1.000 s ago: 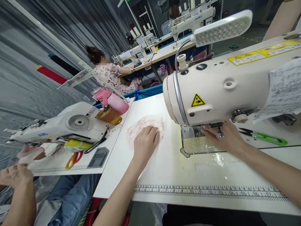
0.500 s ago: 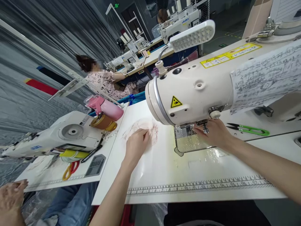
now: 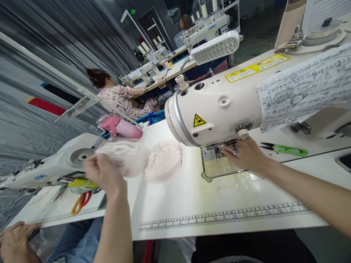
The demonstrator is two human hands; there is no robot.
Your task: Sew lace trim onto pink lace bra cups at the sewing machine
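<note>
In the head view, the person's left hand (image 3: 105,173) pinches a thin, pale cloth (image 3: 127,157) between curled fingers, off to the left of the table (image 3: 170,197); motion blurs both. The cloth trails to the right of this hand, towards a pale round piece (image 3: 164,160) lying on the table between the 2 hands. Whether that piece is 1 layer or more, one cannot tell. Beyond the left hand lies a pink bottle (image 3: 127,129); just left of its wrist are scissors (image 3: 80,202) with red and yellow handles.

The right hand (image 3: 245,151) is under the machine (image 3: 219,109), fingers bent beside the needle plate (image 3: 212,152). The fingertips are partly hidden, so one cannot tell whether they are pressed together or pinching anything. Just right of this hand lie green snips (image 3: 290,149); nearer the person than both hands runs a printed ruler (image 3: 219,219). Well left of the left hand, lower down, is a co-worker's hand (image 3: 19,237).
</note>
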